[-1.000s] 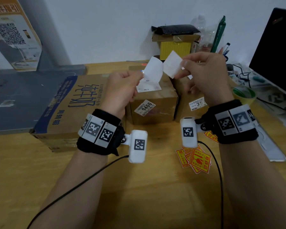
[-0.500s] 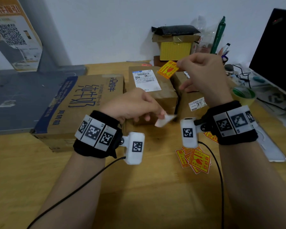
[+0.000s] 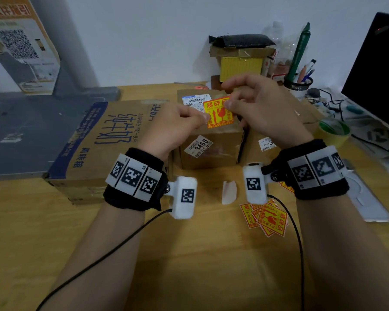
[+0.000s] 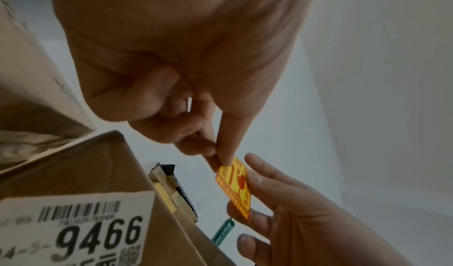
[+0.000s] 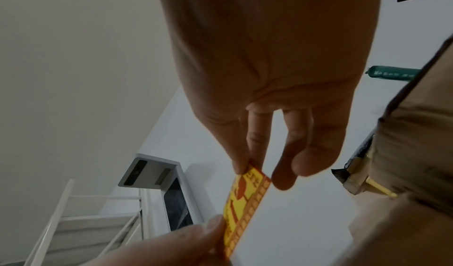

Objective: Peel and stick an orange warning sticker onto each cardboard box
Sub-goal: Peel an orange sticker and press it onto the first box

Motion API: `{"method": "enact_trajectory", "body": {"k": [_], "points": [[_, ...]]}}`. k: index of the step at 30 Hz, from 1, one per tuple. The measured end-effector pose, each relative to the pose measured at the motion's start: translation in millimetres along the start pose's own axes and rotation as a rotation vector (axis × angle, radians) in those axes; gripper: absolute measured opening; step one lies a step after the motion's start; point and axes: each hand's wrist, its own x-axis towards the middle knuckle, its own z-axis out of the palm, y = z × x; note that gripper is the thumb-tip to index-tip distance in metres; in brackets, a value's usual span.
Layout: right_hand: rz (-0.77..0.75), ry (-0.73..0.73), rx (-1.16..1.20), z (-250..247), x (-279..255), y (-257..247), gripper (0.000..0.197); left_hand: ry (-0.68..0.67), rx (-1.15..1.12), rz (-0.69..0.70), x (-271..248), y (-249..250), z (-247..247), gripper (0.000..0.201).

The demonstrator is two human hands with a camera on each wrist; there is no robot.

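Now both hands' fingers (image 3: 206,118) pinch the sticker (image 3: 219,115) edges.

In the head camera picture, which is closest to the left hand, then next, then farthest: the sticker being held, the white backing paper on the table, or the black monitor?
1. Orange sticker: pinched by the left hand, above the small box.
2. White backing paper: on the table between the wrists.
3. Black monitor: far right edge.

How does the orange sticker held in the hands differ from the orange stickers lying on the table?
The held sticker hangs above the middle box, pinched by the left hand and right hand; the sticker pile lies flat on the table. The held sticker is single; the pile overlaps. Both show the same orange-yellow print.
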Motion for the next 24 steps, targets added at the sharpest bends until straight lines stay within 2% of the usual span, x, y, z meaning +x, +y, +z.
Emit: {"method": "enact_trajectory", "body": {"k": [4,7,9,11,14,18,21,24], "points": [[0.001,0.022,-0.045,2,0,3,0.031,0.057,-0.07,0.015,4,-3,-2,0.023],[0.067,0.025,-0.098,5,1,4,0.037,0.068,-0.067,0.021,5,-4,-2,0.023],[0.11,0.009,-0.168,6,1,4,0.028,0.067,-0.045,0.032,5,-5,-2,0.019],[0.114,-0.012,-0.2,7,0,4,0.006,0.064,-0.032,0.018,3,-4,-3,0.014],[0.122,-0.004,-0.258,10,1,6,0.025,0.061,0.011,-0.019,2,-3,-3,0.012],[0.105,0.023,-0.364,16,3,5,0.024,0.034,0.022,-0.058,1,-1,-1,0.019],[0.068,0.021,-0.371,18,6,10,0.025,0.0,-0.024,-0.088,0,1,0,0.015],[0.106,-0.012,-0.464,23,7,11,0.028,-0.007,-0.007,-0.088,1,2,0,0.015]]}}
